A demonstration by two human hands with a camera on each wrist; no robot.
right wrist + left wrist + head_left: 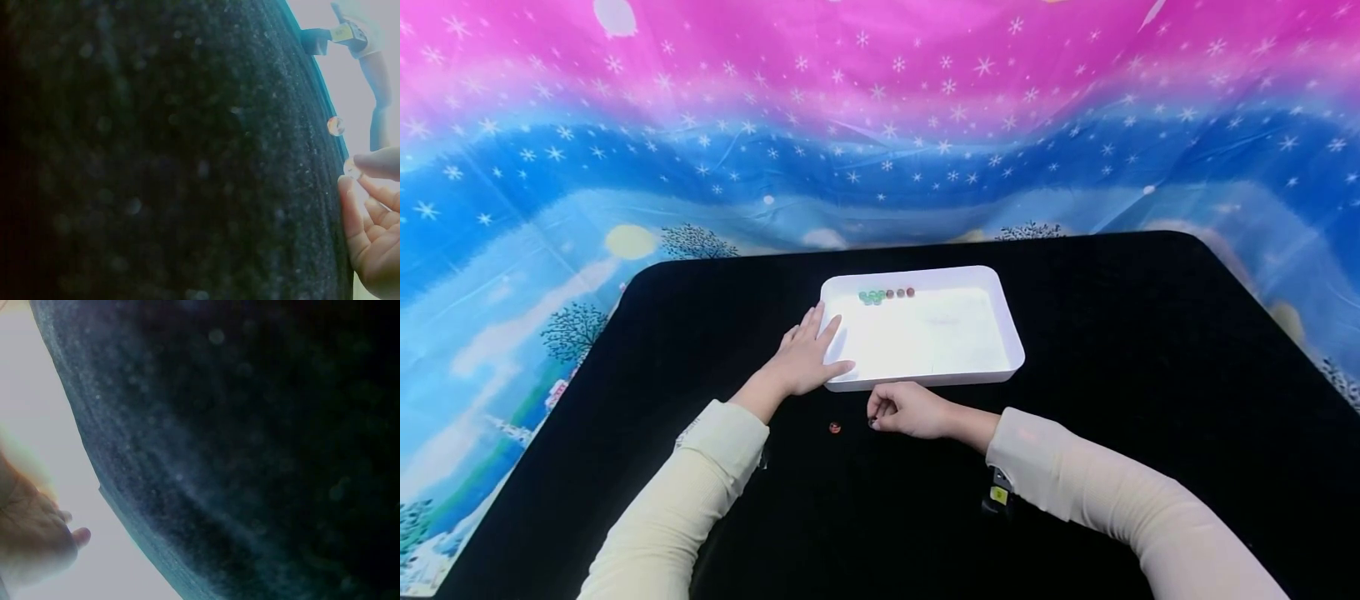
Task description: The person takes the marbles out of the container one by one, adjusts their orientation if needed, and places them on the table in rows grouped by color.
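My left hand [803,360] rests on the left side of a white tray [925,379], its fingers spread along the rim and the thumb over the near left corner. Just in front of the tray, my right hand [912,410] pinches a small dark marble [872,423] between thumb and finger. The right wrist view also shows this glassy marble [351,169] at the fingertips. An orange marble [835,427] lies on the black table to the left of that hand. Along the tray's far side sit several green marbles [871,297] and three reddish-brown marbles [900,293] in a row.
A black cloth [1120,333] covers the table under the tray. Behind it hangs a pink and blue backdrop [880,125] with snowflakes. The left wrist view shows mostly dark cloth and part of the left hand.
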